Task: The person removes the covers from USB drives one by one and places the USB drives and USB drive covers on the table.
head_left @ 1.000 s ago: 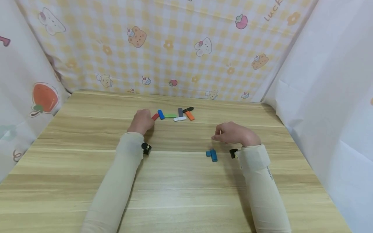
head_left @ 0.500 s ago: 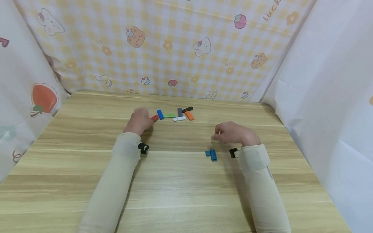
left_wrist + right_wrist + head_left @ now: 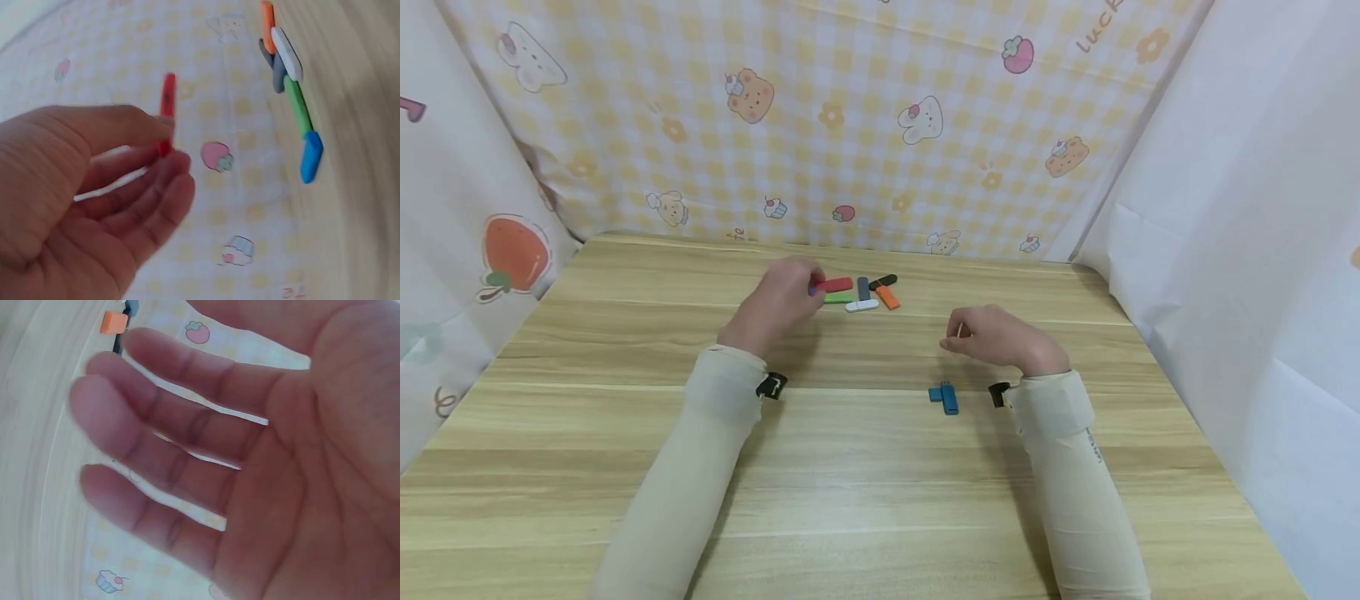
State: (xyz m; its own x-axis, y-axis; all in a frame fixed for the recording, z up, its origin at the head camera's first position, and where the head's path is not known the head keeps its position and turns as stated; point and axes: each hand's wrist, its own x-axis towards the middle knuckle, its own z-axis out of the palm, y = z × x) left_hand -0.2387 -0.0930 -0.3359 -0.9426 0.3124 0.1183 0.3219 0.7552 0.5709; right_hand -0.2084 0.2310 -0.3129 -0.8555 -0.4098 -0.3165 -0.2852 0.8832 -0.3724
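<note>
"Two cream sleeves (image 3: 681,475), stretched forward over a wood-grain table (image 3: 850,475). Holding what, on the left?"

"Pinching a red stick (image 3: 167,100) in the left hand (image 3: 775,300), with thumb pressed against fingertips and the other fingers loosely curled. Pointing upward from the grip in the left wrist view, well apart from the row of other sticks. In the head view, jutting rightward from the fingers, just above a green stick (image 3: 839,297)."

"And on the right?"

"Fingers slightly spread and gently bent in the right hand (image 3: 992,337) — long gaps between them in the right wrist view, holding nothing. Poised just beyond a teal stick (image 3: 951,400) with a small tip at its far end, and a small teal block (image 3: 935,395) just beside."

"Lying what, around the red one?"

"Near the far edge: the green one, end to end with a royal-blue stick (image 3: 311,157), mostly hidden by the left hand in the head view. Further right, a white stick (image 3: 862,307), a grey stick (image 3: 863,289), an orange stick (image 3: 888,298) and a black stick (image 3: 883,282), bunched closely."

"Hanging behind?"

"A yellow-checked cloth (image 3: 850,100) — dotted with cartoon prints (image 3: 750,94)."
</note>
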